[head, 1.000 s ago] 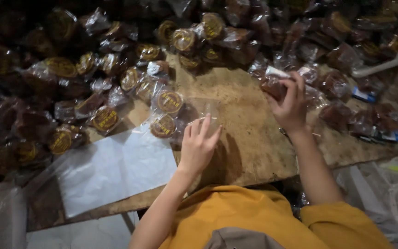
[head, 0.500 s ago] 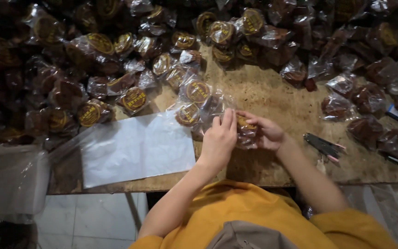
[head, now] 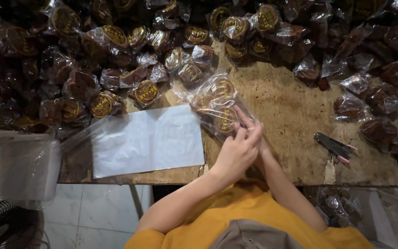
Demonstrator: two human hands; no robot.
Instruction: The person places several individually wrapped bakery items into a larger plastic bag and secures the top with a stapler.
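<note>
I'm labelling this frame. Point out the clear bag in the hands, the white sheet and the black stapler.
clear bag (head: 217,103): head view, its middle over the wrapped cakes.
white sheet (head: 148,140): head view, its centre.
black stapler (head: 333,146): head view, mid-body.

Worn wooden table (head: 295,115), pale tiled floor (head: 97,210) below, dim light

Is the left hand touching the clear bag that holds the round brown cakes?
Touching. The head view shows the left hand with its fingertips pressed on the lower edge of the clear bag, with no gap between them.
</note>
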